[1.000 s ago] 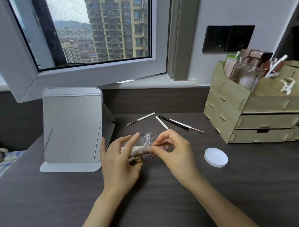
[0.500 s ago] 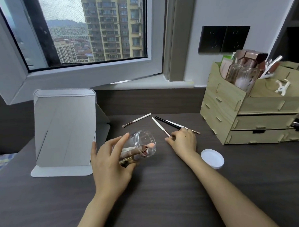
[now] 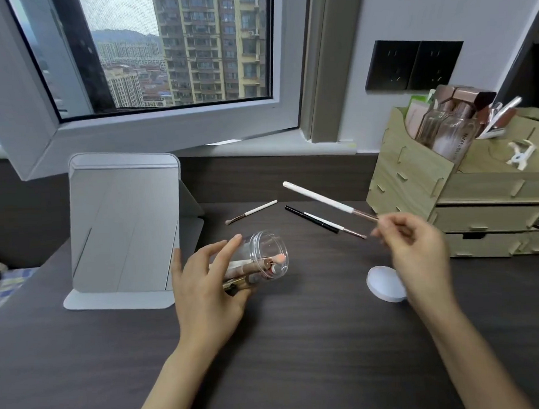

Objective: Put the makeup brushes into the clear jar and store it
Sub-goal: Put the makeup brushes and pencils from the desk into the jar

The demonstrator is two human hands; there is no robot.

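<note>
Left hand point(image 3: 204, 287) is gripping the jar point(image 3: 258, 260), tilted on its side above the desk point(image 3: 299, 342), with brushes inside. Three brushes point(image 3: 320, 222) are lying behind it. Right hand point(image 3: 418, 253) is pinching a white brush point(image 3: 320, 199) by its bristle end, above the lid point(image 3: 384, 284).

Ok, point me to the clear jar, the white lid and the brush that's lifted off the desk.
clear jar point(image 3: 269, 255): head view, open rim.
white lid point(image 3: 384, 284): head view, flat top.
lifted brush point(image 3: 319, 199): head view, white handle.

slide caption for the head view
Left hand tilts the clear jar; right hand lifts a white brush.
</note>
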